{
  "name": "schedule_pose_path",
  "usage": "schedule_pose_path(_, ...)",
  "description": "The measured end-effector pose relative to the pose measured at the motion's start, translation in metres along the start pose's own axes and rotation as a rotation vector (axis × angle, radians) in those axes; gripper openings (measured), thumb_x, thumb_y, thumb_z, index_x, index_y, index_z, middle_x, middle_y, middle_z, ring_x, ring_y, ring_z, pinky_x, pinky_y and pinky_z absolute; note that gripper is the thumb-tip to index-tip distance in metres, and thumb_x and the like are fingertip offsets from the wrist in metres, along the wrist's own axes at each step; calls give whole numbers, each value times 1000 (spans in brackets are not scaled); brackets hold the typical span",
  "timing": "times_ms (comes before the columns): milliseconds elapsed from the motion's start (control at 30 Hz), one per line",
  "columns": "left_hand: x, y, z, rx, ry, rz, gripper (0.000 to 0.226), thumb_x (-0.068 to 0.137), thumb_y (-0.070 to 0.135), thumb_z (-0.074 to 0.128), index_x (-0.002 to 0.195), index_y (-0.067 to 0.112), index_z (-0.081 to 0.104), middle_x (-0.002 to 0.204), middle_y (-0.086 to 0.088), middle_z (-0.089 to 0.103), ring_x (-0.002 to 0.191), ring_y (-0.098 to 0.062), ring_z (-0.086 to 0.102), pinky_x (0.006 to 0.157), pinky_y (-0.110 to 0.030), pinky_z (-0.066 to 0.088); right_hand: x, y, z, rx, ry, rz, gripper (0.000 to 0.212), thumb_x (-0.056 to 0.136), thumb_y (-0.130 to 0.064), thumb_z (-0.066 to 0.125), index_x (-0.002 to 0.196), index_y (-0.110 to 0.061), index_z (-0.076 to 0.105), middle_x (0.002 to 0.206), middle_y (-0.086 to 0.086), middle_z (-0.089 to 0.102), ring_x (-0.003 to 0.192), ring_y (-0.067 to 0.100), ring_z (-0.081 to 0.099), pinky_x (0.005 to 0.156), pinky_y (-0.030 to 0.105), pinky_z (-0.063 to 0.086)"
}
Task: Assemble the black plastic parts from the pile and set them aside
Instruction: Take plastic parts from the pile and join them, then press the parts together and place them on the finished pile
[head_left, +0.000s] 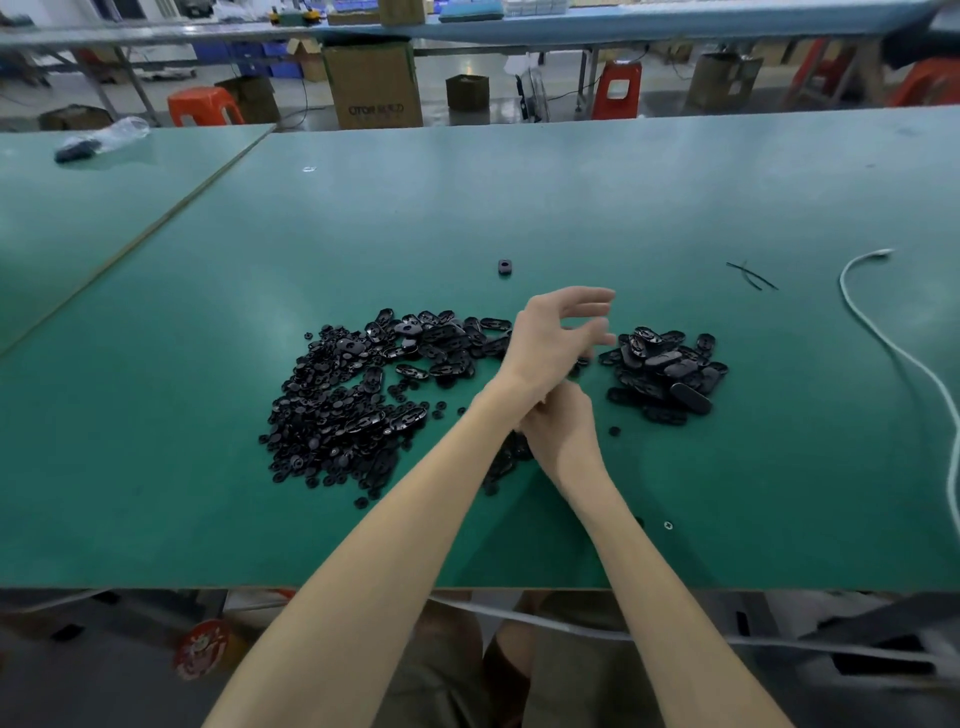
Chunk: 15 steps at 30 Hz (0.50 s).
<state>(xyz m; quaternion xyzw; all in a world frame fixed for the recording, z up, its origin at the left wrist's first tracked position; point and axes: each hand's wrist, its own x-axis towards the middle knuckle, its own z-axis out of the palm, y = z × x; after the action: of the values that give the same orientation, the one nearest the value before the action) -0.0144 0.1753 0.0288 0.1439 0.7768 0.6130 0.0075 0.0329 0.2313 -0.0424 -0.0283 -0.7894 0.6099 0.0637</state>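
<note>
Two heaps of black plastic parts lie on a green worktop (519, 208), seen from a head camera looking down along a person's bare forearms. Left of centre spreads the big loose pile (353, 400), a mix of small round pieces and longer oval shells, scattered thin at its edges; this looks like the unassembled stock. To the right, apart from it across a strip of bare green, sits a smaller pile (670, 369) made up only of oval pieces, which seems to be where finished units are set aside. The left hand (561, 338) is raised over the gap between the heaps, close to the smaller one, its fingers spread and loosely bent, blurred by motion and gripping nothing that shows; the pose suggests a piece being tossed or dropped toward the finished heap. The right hand (563, 426) sits lower and nearer the person, tucked under the left wrist with its back to the camera; its fingers are hidden, so whether it holds a part cannot be told. It sits near the loose stock, probably placed to pick up the next pieces. Beyond the hands a single black part (504, 267) lies alone. Farther right are two thin black strips (750, 275) and a white cable (893, 348) trailing toward the near edge. At the far left lies a clear plastic bag (104, 136); behind the worktop stand a cardboard box (371, 85) and a red stool (205, 106).
</note>
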Motion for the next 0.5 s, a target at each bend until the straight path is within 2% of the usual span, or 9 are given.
schedule_pose_path(67,-1,-5,-18,51,101,4,24,100,1,61,117,11,74,112,-6,75,81,-16,78,79,-28,60,-3,-6,-2,37,0,-69,27,95,3,60,78,-18,63,61,-14,66,56,7,53,60,22,43)
schedule_pose_path(133,-4,-12,-40,137,196,-15,25,99,-2,59,112,12,75,105,-2,76,79,-9,76,76,-19,55,-5,-8,-2,52,-4,-111,24,96,-1,63,90,-23,71,76,-11,74,67,6,66,63,17,50)
schedule_pose_path(200,-7,-21,-64,308,244,-29,25,97,-3,60,111,11,75,103,0,76,83,-7,71,80,-15,54,-6,-8,-2,44,0,-107,25,97,-3,65,97,-27,72,87,-9,77,80,11,73,72,24,58)
schedule_pose_path(267,-11,-31,-86,506,234,-64,23,96,0,65,114,10,75,105,-1,76,89,-9,66,86,-18,53,-6,-8,-1,40,8,-96,21,97,-4,66,99,-24,73,91,-5,77,81,14,74,73,25,58)
schedule_pose_path(367,-16,-44,-107,731,131,-154,25,93,16,75,118,14,75,115,-7,73,107,-22,64,101,-33,49,-7,-9,-2,79,9,-78,16,97,-3,66,102,-16,73,89,-4,76,73,9,74,67,19,54)
schedule_pose_path(433,-21,-51,-111,868,105,-195,29,92,31,77,118,20,74,122,-8,65,122,-30,52,108,-40,38,-8,-9,-2,75,4,-84,15,97,-3,66,103,-14,73,88,-3,76,71,9,73,67,18,54)
schedule_pose_path(500,-28,-58,-111,895,139,-177,28,91,36,77,116,23,73,124,-7,57,127,-31,43,106,-41,27,-8,-10,-2,78,5,-81,15,97,-3,66,103,-14,73,88,-3,76,71,9,73,67,19,54)
